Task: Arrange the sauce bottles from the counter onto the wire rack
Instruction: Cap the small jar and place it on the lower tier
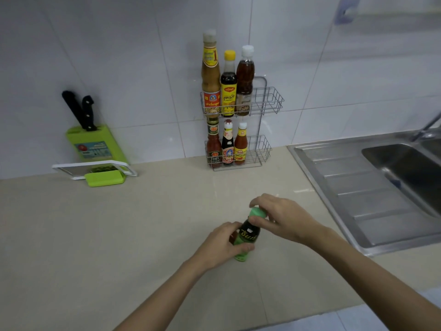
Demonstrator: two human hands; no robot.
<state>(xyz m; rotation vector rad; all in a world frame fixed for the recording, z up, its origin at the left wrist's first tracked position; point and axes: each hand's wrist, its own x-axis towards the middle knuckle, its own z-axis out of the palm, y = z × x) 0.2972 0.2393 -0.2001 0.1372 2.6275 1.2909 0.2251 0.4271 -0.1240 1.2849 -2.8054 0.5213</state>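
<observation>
head view: both hands are on one green-capped sauce bottle down at the near middle of the beige table. the left hand wraps the bottle's lower body, fingers clamped around the green label. the right hand is up at the neck, fingers closed on the green cap. the bottle leans, cap tipped toward the wall; whether its base touches the table i cannot tell.

back against the white tiled wall stands the two-tier wire rack. top tier: a tall tan sauce bottle, a yellow-capped dark bottle and a white-capped reddish bottle, packed side by side on the left, with bare wire to their right. bottom tier: a red sauce bottle, a dark bottle with a red label and an orange chilli sauce bottle, also on the left.

far left, a green knife block holds two black-handled knives. on the right, a stainless steel sink with its ridged drainboard.
</observation>
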